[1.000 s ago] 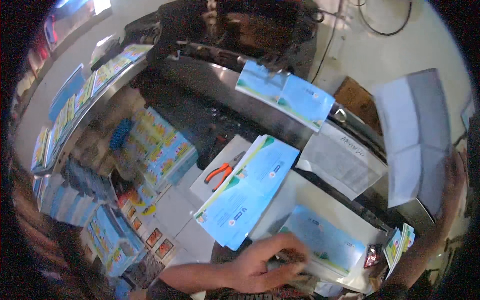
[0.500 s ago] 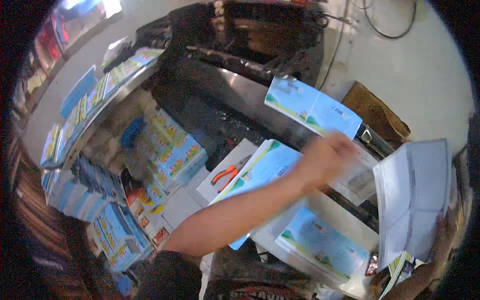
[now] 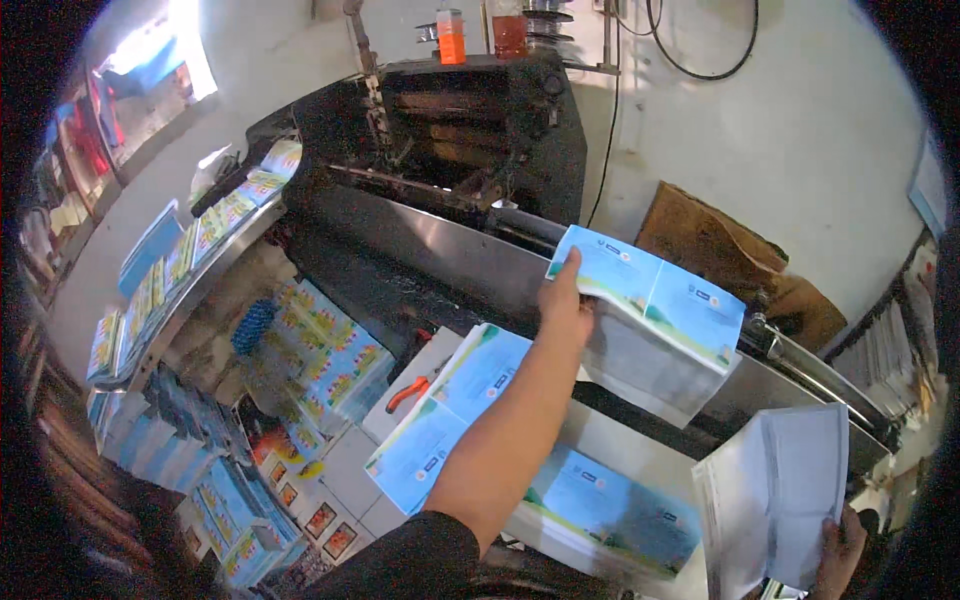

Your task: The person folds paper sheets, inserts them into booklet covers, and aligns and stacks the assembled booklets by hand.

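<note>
My left hand (image 3: 566, 305) reaches across to a light-blue printed sheet (image 3: 655, 295) lying over the machine's rail. My thumb presses on its left end, and the other fingers are mostly hidden underneath. At the lower right, my right hand (image 3: 842, 550) grips a white-grey creased sheet (image 3: 780, 490) by its edge, holding it raised. Between my arms, a similar blue printed sheet (image 3: 615, 510) rests on a pale board. Left of my forearm is a stack of blue printed sheets (image 3: 430, 425), with orange-handled pliers (image 3: 408, 392) beside it.
A dark machine (image 3: 470, 130) stands at the back, with an orange bottle (image 3: 451, 38) on top. Brown cardboard (image 3: 715, 235) leans by the wall. Colourful printed stacks (image 3: 335, 350) fill the left floor, near a curved metal shelf (image 3: 215, 265) carrying more prints.
My left hand has moved left and come to the sheet on the rail, gripping its left end. The view has shifted. My right hand still holds the white-grey sheet.
</note>
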The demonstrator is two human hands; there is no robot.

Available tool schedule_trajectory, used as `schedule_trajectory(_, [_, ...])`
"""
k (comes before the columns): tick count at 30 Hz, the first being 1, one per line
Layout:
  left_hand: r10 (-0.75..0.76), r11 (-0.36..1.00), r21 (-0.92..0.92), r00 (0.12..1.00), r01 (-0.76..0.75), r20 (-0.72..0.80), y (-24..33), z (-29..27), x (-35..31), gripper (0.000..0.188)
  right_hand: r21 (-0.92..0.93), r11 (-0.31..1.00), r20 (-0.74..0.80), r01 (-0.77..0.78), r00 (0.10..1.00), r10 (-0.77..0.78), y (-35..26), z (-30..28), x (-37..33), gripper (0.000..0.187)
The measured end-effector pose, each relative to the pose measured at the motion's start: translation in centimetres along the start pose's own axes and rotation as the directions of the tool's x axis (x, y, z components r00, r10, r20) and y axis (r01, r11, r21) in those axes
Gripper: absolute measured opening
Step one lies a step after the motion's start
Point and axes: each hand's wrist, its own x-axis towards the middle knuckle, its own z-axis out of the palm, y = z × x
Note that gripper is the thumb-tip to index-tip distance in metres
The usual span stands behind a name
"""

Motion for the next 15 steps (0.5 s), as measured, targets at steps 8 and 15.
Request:
schedule_trajectory(8, [0.485, 0.557, 0.280, 0.579, -0.782, 0.655, 10.8, 13.3, -13.2, 0.023, -0.018, 0.994, -0.025, 0.109, 0.994, -0.109, 2.8, -0.2, 0.1, 0.036])
schedule_trajectory(15, [-0.062, -0.529, -0.113, -0.094, -0.841, 0.994, 14.4, 11.2, -24.5, 0.020, 0.084, 0.996, -0.203, 0.038, 0.979, -0.020, 3.1, 2.6, -1.3, 0.032])
